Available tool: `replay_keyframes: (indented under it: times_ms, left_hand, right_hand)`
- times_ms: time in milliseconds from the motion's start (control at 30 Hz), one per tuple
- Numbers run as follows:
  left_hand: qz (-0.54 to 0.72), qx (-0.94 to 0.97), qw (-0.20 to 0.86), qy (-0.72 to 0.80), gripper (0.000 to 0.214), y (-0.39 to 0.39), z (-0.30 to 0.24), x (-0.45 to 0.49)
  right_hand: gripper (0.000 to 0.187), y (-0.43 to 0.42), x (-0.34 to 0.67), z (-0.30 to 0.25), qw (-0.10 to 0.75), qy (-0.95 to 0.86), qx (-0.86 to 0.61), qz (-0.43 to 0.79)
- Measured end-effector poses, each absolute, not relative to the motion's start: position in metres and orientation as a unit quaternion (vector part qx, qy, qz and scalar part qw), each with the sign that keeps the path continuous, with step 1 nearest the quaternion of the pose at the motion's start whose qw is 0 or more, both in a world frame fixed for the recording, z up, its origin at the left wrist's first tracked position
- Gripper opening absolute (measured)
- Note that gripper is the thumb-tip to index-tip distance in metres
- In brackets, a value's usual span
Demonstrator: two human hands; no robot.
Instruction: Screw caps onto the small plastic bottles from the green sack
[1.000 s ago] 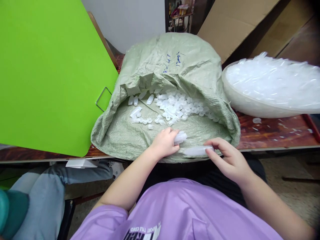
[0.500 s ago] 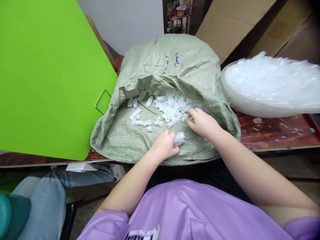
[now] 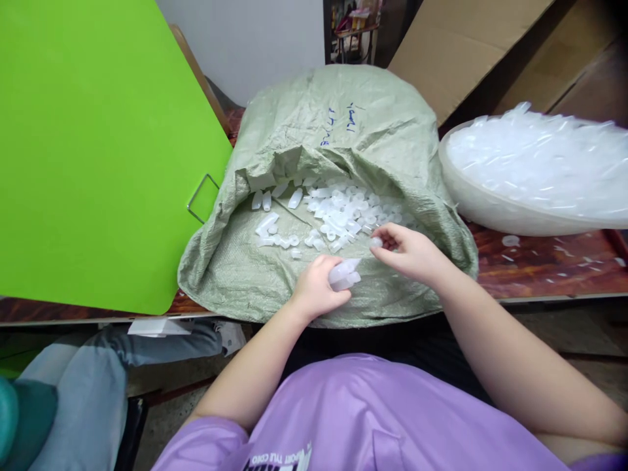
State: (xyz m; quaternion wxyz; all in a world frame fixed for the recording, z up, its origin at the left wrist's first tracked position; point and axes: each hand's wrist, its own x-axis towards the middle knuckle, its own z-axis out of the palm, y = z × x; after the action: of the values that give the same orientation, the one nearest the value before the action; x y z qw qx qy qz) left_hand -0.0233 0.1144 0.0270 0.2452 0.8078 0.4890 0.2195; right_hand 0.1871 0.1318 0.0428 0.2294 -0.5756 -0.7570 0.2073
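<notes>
My left hand [image 3: 321, 286] is closed round a small bundle of translucent white plastic nozzles [image 3: 345, 274], their slanted ends pointing right. Just right of it, my right hand [image 3: 405, 248] pinches one white plastic nozzle [image 3: 376, 242] between thumb and fingers, its round end showing. Both hands are over the front flap of a pale green woven sack [image 3: 275, 278], which lies on its side with its mouth toward me. Inside the mouth, a loose pile of the same nozzles [image 3: 338, 212] is heaped toward the right, and several lie scattered on the left.
A large translucent bowl [image 3: 490, 203] heaped with clear plastic pieces stands at right on the red-brown table [image 3: 540, 265]. A bright green board [image 3: 98, 157] with a metal loop leans at left. Cardboard [image 3: 461, 46] is behind. Another person's leg [image 3: 88, 392] shows below left.
My right hand has drawn back from the pile, down and to the right, with a nozzle in its fingers. The left hand's bundle has turned slightly; the view has shifted a little.
</notes>
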Motion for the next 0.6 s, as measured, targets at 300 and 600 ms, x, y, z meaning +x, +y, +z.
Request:
replay_keyframes:
  times_ms: [300, 600]
  left_hand:
    - [0.242, 0.801, 0.271, 0.476, 0.042, 0.113, 0.024, -0.022]
    - [0.168, 0.819, 0.255, 0.487, 0.039, 0.123, 0.024, -0.017]
  right_hand:
    - [0.021, 0.082, 0.161, 0.038, 0.302, -0.766, -0.48, 0.303]
    - [0.029, 0.079, 0.167, 0.024, 0.288, -0.851, -0.399, 0.186]
